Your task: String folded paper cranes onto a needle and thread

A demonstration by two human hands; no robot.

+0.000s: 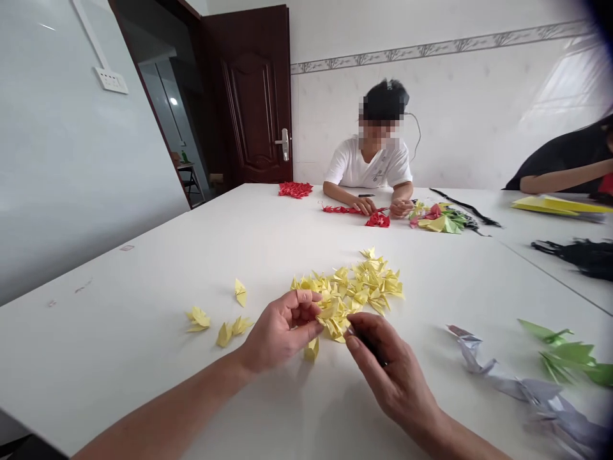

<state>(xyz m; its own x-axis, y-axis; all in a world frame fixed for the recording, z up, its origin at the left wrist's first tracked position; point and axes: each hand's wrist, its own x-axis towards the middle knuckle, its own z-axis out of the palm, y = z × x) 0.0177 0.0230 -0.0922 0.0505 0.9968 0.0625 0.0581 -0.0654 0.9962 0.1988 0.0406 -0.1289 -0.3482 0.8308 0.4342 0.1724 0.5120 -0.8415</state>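
A heap of folded yellow paper cranes (378, 284) lies on the white table in front of me. My left hand (282, 327) is at the heap's near left edge, fingers curled and thumb bent in; what the fingertips hold, if anything, is hidden. Just below that thumb shows a single yellow crane (311, 350); whether it is held cannot be made out. My right hand (390, 364) is closed round a dark object (376, 345) with a small shiny tip, mostly covered by the fingers. Several loose yellow cranes (239, 292) lie to the left.
White paper cranes (536, 391) and green ones (569, 354) lie at the right. Across the table (158, 281) a person in a white shirt (368, 163) handles red paper pieces (378, 220), near mixed coloured cranes (438, 217). Another person's arm (569, 176) rests at the far right.
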